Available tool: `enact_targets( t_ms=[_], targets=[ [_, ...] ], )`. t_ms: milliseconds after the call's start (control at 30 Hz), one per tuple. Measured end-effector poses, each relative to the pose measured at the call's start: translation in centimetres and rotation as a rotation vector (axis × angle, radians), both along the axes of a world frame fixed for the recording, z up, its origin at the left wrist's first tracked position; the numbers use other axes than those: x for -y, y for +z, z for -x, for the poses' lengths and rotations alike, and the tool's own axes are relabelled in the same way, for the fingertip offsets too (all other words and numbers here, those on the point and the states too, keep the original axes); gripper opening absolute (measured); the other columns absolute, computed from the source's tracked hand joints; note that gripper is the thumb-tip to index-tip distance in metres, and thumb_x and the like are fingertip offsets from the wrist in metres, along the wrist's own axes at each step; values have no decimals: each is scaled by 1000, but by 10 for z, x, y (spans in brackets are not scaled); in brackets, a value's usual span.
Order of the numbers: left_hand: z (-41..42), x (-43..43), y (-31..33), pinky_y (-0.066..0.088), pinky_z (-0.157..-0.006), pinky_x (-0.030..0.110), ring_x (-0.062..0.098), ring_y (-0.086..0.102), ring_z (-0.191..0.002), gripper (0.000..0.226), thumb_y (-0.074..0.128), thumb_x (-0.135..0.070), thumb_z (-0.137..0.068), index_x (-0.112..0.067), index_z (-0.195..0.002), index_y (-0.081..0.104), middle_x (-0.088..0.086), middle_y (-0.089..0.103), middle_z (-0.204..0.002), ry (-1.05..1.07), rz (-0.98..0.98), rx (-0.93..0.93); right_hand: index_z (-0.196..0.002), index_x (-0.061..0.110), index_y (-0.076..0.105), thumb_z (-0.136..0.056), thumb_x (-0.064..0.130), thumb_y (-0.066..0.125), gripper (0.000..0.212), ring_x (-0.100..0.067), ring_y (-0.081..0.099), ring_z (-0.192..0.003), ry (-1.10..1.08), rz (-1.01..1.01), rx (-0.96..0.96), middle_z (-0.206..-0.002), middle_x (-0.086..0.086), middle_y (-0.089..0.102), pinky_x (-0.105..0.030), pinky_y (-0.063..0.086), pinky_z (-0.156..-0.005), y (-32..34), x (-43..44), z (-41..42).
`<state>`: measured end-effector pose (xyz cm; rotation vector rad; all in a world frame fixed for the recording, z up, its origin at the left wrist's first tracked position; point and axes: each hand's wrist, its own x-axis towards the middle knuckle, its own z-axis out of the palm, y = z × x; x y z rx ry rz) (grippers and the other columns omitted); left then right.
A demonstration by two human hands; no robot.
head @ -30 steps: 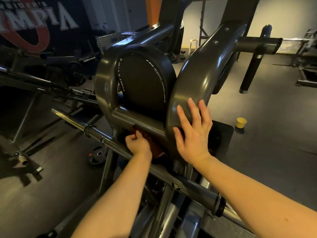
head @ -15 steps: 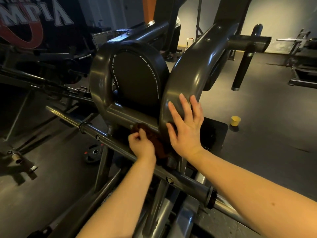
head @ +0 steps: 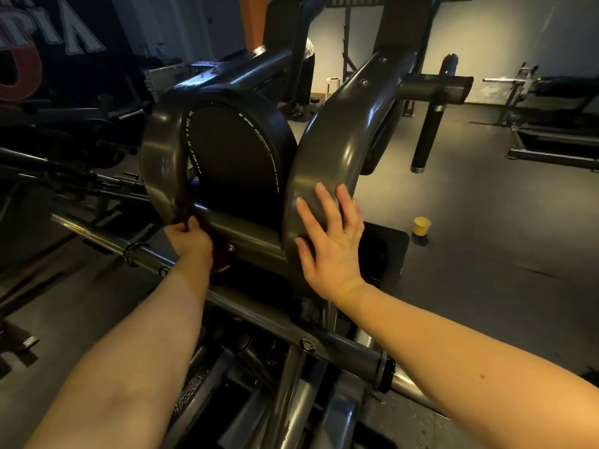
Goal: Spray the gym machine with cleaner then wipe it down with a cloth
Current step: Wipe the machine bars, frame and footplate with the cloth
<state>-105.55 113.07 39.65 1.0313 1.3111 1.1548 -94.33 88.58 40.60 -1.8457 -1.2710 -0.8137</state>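
Grips a dark red cloth point(head: 221, 259) in the curled fingers of the left hand point(head: 189, 238), against the lower left curve of the gym machine point(head: 340, 150). Rests the right hand point(head: 332, 244) flat on the right curve, fingers spread (yellow cup point(head: 421, 225) right of them).

The dark wall banner point(head: 48, 37) carries large white letters cut off by the frame edge, ending in "IA". White print runs round the pad point(head: 233, 157), too small to read.
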Motion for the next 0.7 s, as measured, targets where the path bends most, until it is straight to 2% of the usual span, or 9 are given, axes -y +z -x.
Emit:
enact_targets(
  t_ms=[67, 200, 300, 400, 467, 533, 567, 667, 700],
  targets=[
    [-4, 19, -2, 48, -104, 42, 26, 58, -111, 14, 52, -24, -107, -16, -115, 43, 9, 56, -116, -19, -30, -27, -153, 18, 48, -94, 27, 66, 63, -30, -3, -158, 7, 17, -2, -166, -9, 20, -60, 8, -126, 1, 1, 0],
    [-6, 79, -8, 44, -86, 34, 25, 60, -101, 11, 54, -23, -107, -15, -107, 46, 8, 60, -110, -127, -90, -49, -155, 19, 45, -96, 27, 64, 63, -34, 1, -157, 23, 68, -26, -167, -9, 19, -61, 9, -125, 5, 5, 2],
    [1, 117, -7, 47, -86, 34, 24, 64, -101, 8, 56, -22, -106, -17, -104, 52, 3, 62, -104, -212, -179, -31, -154, 18, 45, -99, 21, 60, 58, -31, 3, -158, 135, 79, -92, -169, -9, 23, -62, 12, -125, 12, 20, 4],
    [-1, 148, 17, 52, -94, 34, 9, 61, -93, 5, 60, -21, -104, -18, -107, 57, -3, 62, -103, -239, -307, 3, -157, 15, 41, -99, 7, 52, 59, -24, 11, -158, 327, 14, -276, -169, -5, 24, -54, 17, -126, 24, 46, -4],
    [-11, 170, 41, 48, -93, 17, 12, 60, -112, 7, 63, -23, -103, -22, -109, 61, 0, 63, -124, -307, -423, 16, -158, 16, 39, -98, -5, 49, 64, -20, 18, -155, 376, -8, -385, -169, -1, 24, -47, 19, -128, 30, 60, -10],
    [-26, 191, 58, 38, -92, 0, 11, 49, -132, 9, 65, -22, -101, -27, -108, 63, -6, 55, -142, -391, -569, 11, -158, 19, 39, -96, -10, 47, 69, -15, 21, -153, 397, 18, -463, -168, 5, 25, -43, 21, -127, 36, 68, -15],
    [-33, 199, 62, 35, -95, -1, 8, 44, -136, 12, 66, -21, -100, -29, -107, 62, -12, 51, -143, -422, -642, -5, -158, 21, 39, -96, -11, 47, 70, -14, 21, -153, 409, 34, -485, -167, 6, 26, -43, 21, -127, 39, 71, -16],
    [-44, 212, 54, 34, -110, 14, 6, 36, -143, 18, 65, -22, -100, -39, -104, 58, -34, 42, -139, -401, -777, -9, -158, 23, 39, -97, -11, 45, 71, -12, 21, -154, 444, 58, -562, -168, 9, 25, -46, 25, -127, 38, 78, -16],
    [-43, 214, 47, 33, -111, 14, 5, 36, -144, 20, 64, -22, -101, -42, -102, 58, -37, 39, -139, -383, -782, -3, -158, 25, 39, -98, -10, 45, 70, -11, 22, -154, 456, 56, -594, -168, 11, 24, -47, 29, -125, 35, 81, -15]
  ],
)
